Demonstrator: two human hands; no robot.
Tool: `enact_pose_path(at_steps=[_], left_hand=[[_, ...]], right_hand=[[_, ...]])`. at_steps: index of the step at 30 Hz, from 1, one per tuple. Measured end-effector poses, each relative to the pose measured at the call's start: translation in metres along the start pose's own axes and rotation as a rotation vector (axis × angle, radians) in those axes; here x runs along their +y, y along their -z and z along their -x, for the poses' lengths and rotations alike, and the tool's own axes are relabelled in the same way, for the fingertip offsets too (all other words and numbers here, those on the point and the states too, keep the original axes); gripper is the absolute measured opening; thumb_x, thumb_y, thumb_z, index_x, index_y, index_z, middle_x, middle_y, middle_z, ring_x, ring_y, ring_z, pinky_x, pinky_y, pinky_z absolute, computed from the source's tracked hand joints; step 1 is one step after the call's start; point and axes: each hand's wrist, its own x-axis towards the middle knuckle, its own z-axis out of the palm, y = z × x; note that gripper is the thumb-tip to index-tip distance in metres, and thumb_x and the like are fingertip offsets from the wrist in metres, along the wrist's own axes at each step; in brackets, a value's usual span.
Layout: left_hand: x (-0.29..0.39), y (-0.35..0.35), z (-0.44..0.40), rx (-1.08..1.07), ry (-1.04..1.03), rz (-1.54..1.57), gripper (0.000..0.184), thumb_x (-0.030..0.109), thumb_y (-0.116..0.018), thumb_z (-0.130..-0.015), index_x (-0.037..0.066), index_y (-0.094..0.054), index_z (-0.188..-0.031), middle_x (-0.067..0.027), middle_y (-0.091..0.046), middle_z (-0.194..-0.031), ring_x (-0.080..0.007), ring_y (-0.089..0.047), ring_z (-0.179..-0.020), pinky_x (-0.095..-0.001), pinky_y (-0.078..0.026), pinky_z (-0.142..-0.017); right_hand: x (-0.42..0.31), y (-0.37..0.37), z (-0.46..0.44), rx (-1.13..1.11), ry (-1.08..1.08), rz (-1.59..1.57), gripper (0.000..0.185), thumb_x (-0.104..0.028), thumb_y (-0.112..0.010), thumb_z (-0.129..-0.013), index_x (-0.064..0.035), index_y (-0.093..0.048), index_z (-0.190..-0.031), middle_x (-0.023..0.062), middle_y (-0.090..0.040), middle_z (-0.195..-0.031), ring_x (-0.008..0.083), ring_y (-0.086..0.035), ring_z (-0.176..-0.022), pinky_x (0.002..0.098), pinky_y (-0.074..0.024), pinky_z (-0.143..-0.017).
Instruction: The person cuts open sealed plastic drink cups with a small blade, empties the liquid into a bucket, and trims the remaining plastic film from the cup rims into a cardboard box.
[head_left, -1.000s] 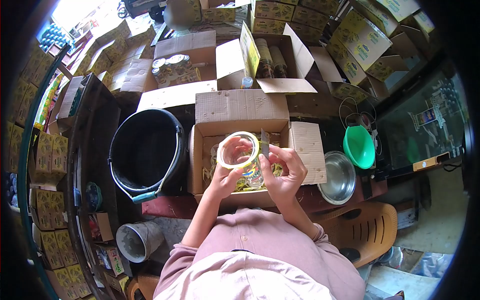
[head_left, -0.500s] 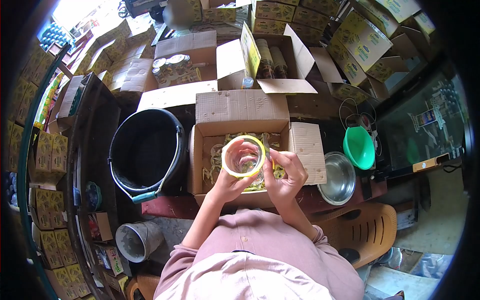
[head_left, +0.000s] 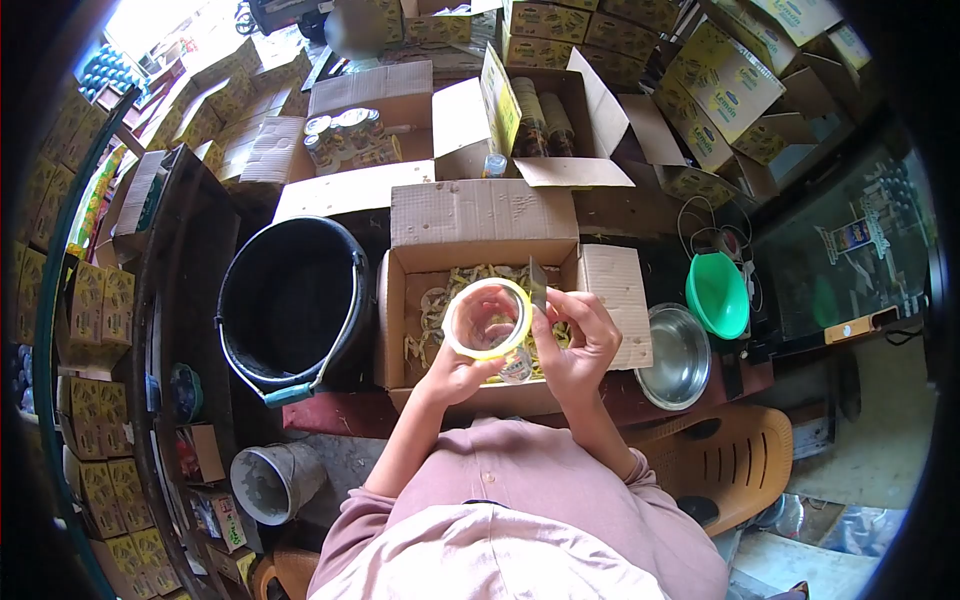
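Note:
My left hand (head_left: 447,378) is wrapped round a clear jar with a yellow rim (head_left: 524,335), its open mouth tilted up at me. Between the fingers and thumb of my right hand (head_left: 580,345) is a flat dark knife blade (head_left: 538,278), standing up beside the right edge of the rim. Whether the blade touches the rim I cannot tell. Both hands are above an open cardboard box (head_left: 400,270) with curly yellow and pale strips (head_left: 433,305) lying in it.
A black bucket (head_left: 240,310) stands left of the box. To the right are a metal bowl (head_left: 675,355) and a green bowl (head_left: 717,295). Farther back, open cartons (head_left: 600,110) hold stacked jars (head_left: 345,135). An orange plastic chair (head_left: 740,460) is at the lower right.
The blade has come up and now stands higher beside the rim. My right hand has shifted slightly right, and the jar has turned a little in my left hand.

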Motion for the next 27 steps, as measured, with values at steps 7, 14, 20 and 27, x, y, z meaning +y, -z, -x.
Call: enact_pose_path(at_steps=[7,14,20,27], left_hand=[[-0.009,0.008,-0.001,0.116,0.043,0.149,0.067,0.025,-0.057,-0.075,0.006,-0.025,-0.13,-0.0154,-0.037,-0.124,-0.0268,-0.04,-0.116,-0.0398,-0.031,-0.099],[-0.006,-0.002,-0.004,0.026,-0.097,0.04,0.061,0.005,-0.052,-0.081,0.008,-0.018,-0.131,-0.0137,-0.036,-0.123,-0.0236,-0.037,-0.116,-0.0376,-0.033,-0.096],[-0.011,-0.001,-0.006,0.002,-0.242,-0.348,0.073,-0.003,-0.059,-0.075,0.013,-0.017,-0.131,-0.0125,-0.037,-0.118,-0.0219,-0.041,-0.11,-0.0351,-0.038,-0.09],[-0.008,0.002,-0.004,-0.016,-0.215,-0.301,0.071,-0.003,-0.06,-0.073,0.011,-0.019,-0.129,-0.0151,-0.039,-0.115,-0.0226,-0.045,-0.107,-0.0335,-0.04,-0.088]], right_hand=[[-0.008,-0.002,0.006,0.036,0.027,0.064,0.027,0.006,-0.067,-0.065,-0.0015,-0.063,-0.091,0.0029,-0.053,-0.071,0.0076,-0.052,-0.062,0.0189,-0.0406,-0.053],[-0.012,-0.008,0.006,0.072,0.077,0.174,0.025,0.005,-0.068,-0.064,-0.0036,-0.064,-0.087,0.0025,-0.053,-0.063,0.0092,-0.052,-0.056,0.0199,-0.0373,-0.048],[-0.008,-0.007,0.008,0.096,0.1,0.208,0.028,0.005,-0.067,-0.065,-0.0052,-0.064,-0.091,0.0049,-0.056,-0.068,0.0119,-0.054,-0.057,0.0225,-0.0428,-0.051],[0.0,-0.003,0.006,0.047,-0.003,0.051,0.029,0.006,-0.067,-0.064,-0.0054,-0.064,-0.09,0.0044,-0.055,-0.066,0.0115,-0.054,-0.057,0.0228,-0.0421,-0.051]])
